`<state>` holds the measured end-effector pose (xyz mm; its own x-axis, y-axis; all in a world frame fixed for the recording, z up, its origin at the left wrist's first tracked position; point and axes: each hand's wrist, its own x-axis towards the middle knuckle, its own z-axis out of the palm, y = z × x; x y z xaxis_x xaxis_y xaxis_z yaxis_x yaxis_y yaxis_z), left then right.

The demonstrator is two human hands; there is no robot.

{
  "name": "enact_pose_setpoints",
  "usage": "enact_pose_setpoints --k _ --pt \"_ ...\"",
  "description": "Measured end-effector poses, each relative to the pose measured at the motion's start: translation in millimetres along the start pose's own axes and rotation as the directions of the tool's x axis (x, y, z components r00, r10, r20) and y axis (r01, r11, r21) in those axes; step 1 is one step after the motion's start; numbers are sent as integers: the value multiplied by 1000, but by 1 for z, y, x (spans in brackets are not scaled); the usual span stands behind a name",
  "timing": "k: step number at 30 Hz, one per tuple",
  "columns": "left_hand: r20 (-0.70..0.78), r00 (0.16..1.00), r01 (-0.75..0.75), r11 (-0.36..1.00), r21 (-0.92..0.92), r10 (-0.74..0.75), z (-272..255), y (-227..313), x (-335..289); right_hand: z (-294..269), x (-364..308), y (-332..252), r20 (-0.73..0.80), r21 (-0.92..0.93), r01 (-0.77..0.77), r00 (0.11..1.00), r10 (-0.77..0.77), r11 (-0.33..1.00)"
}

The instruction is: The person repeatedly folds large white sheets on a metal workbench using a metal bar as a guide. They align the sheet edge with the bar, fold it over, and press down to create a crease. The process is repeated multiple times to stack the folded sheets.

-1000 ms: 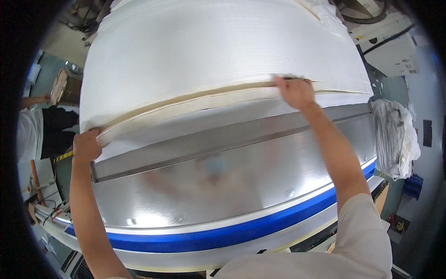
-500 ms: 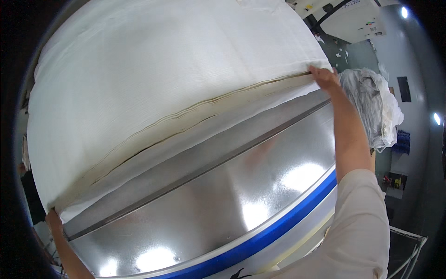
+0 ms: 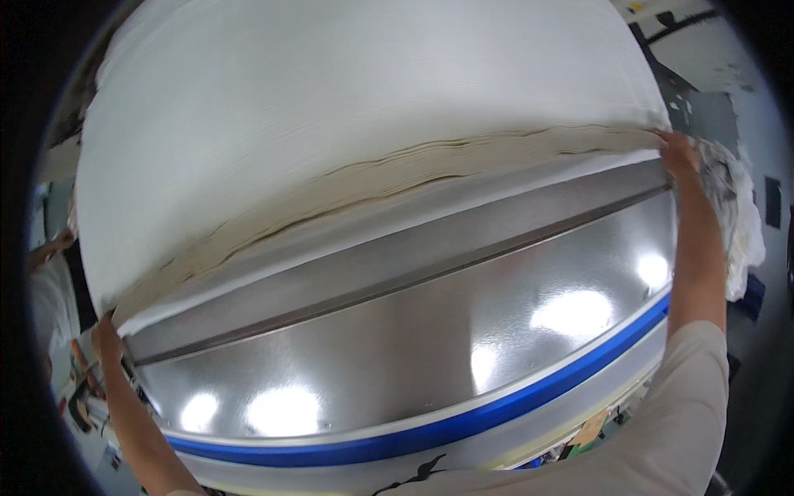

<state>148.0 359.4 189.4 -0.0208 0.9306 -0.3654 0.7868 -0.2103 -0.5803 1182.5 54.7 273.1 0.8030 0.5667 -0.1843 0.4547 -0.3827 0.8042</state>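
A wide stack of white fabric layers (image 3: 372,91) spreads over the far part of a shiny metal table (image 3: 397,347). Its near edge bows away from me in the middle and shows many cream-coloured layers, with a white sheet underneath. At the near left corner of the stack, my left hand (image 3: 106,339) is closed on the cloth edge. My right hand (image 3: 680,153) grips the right corner, arm stretched out. Both hands' fingertips are partly hidden by the fabric.
A blue strip (image 3: 413,436) runs along the table's curved near edge. Crumpled whitish plastic sheeting (image 3: 740,219) is piled beyond my right hand. At the far left, another person's sleeve (image 3: 54,289) and hand (image 3: 62,240) show. A metal ridge (image 3: 413,279) crosses the table.
The fabric's near edge has straightened up and shows more of its cream layers. Both hands keep their grip on the corners, and the whole view has shifted.
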Motion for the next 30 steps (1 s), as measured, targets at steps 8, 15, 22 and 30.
enact_pose_setpoints --k 8,15,22,30 --pt "-185 983 3 998 -65 -15 -60 -115 -74 55 34 112 -237 188 122 969 -76 975" --pt "-25 993 -115 990 87 118 -37 -140 -166 99 -73 171 -245 -58 303 919 -308 951" --pt "393 854 -427 892 150 342 65 -109 -283 164 -207 164 -9 -80 604 795 -607 793" --pt "716 654 -525 829 194 246 71 -40 -339 182 -282 136 377 -116 624 748 -547 773"
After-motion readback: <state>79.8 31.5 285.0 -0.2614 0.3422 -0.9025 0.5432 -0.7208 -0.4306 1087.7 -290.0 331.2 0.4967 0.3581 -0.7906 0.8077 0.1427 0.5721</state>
